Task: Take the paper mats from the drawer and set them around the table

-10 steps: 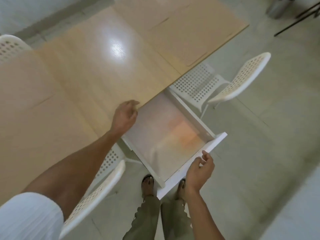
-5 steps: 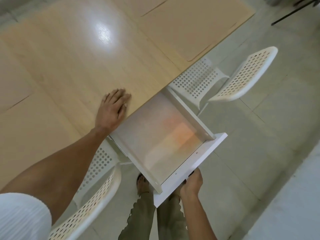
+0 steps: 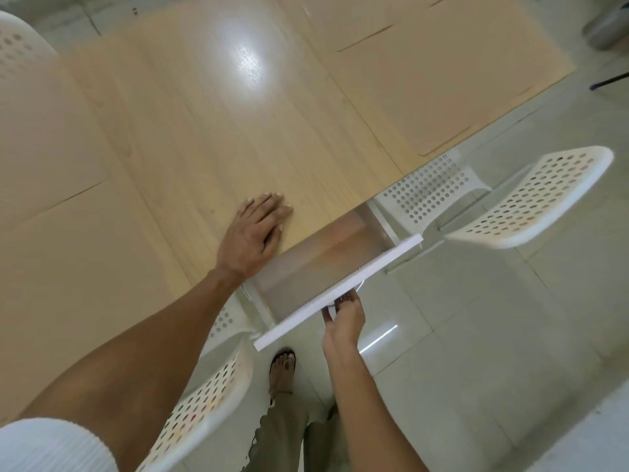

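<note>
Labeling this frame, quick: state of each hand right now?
Left hand: open, flat on the table, holding nothing.
Right hand: open, straight fingers pressing against the drawer front, gripping nothing.

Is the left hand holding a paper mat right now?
No, the left hand lies flat with straight fingers on the bare table, holding nothing.
</note>
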